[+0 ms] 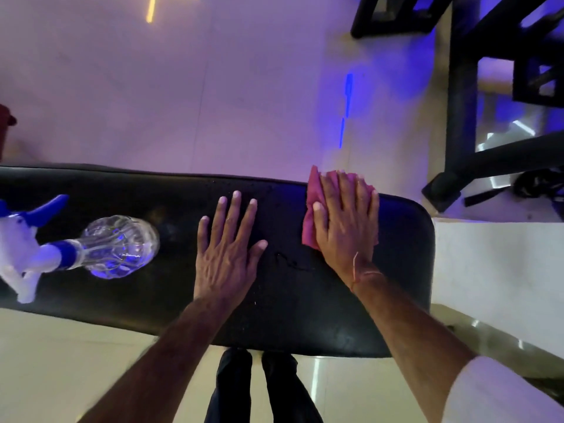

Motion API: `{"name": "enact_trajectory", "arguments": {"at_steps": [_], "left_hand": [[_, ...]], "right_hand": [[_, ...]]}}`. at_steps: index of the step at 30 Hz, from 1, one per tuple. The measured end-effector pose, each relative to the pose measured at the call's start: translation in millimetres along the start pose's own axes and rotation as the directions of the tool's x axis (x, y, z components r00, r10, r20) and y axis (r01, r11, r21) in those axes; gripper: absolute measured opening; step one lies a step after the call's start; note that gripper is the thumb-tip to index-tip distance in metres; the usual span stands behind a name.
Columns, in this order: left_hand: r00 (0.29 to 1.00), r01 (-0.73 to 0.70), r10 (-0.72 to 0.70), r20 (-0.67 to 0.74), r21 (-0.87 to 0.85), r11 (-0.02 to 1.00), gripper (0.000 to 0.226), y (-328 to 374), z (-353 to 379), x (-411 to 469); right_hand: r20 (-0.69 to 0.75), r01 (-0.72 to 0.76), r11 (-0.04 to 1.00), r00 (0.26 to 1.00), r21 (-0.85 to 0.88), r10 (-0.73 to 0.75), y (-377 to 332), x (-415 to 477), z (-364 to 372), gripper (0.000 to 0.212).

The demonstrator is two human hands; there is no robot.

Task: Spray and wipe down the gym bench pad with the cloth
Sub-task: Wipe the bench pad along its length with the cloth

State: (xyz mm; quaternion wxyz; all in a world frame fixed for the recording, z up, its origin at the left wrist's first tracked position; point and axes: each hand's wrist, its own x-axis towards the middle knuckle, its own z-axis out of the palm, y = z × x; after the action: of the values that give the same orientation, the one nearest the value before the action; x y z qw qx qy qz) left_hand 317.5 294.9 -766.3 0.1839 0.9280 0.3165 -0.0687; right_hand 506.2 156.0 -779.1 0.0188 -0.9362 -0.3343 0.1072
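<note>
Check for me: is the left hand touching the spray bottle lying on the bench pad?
Apart. The head view shows the left hand flat on the bench pad, with bare black pad between it and the spray bottle.

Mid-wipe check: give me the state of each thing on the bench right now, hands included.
Bench pad: black, spotted with spray droplets, wipe under way at its right end.
Cloth: pink, flat on the pad near the far edge, pinned under the right hand.
Right hand: open, palm down on the cloth.
Left hand: open, fingers spread, flat on the bare pad, holding nothing.
Spray bottle: clear, lying on its side on the pad, untouched.
</note>
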Motion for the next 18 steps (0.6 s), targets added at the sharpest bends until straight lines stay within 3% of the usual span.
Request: {"name": "enact_trajectory", "arguments": {"at_steps": [2,6,9,14,18], "left_hand": [[1.0,-0.009,0.009,-0.006,-0.009,1.0,0.069,-3.4,0.5,-2.5],[1.0,0.007,-0.007,-0.01,-0.038,0.999,0.073,-8.3,-3.2,-10.4],[1.0,0.022,-0.022,-0.019,-0.009,1.0,0.069,-22.9,-7.4,-16.7],[0.998,-0.017,0.019,-0.063,0.036,0.999,0.066,-46.5,-1.8,-26.8],[0.996,-0.028,0.029,-0.079,0.007,1.0,0.066,-52.6,-1.8,-31.0]], "right_hand": [[-0.03,0.038,0.999,0.999,-0.005,-0.038,-36.3,4.7,4.0,0.059],[0.073,0.343,0.938,0.938,-0.044,-0.339,-47.4,-44.0,16.9,0.062],[0.111,0.338,0.939,0.938,-0.06,-0.33,-22.4,-50.8,10.2,0.06],[0.005,0.088,0.996,0.996,-0.031,-0.088,-71.5,9.6,1.6,0.06],[0.071,0.343,0.934,0.939,-0.099,-0.337,-80.2,-35.9,14.8,0.062]]}}
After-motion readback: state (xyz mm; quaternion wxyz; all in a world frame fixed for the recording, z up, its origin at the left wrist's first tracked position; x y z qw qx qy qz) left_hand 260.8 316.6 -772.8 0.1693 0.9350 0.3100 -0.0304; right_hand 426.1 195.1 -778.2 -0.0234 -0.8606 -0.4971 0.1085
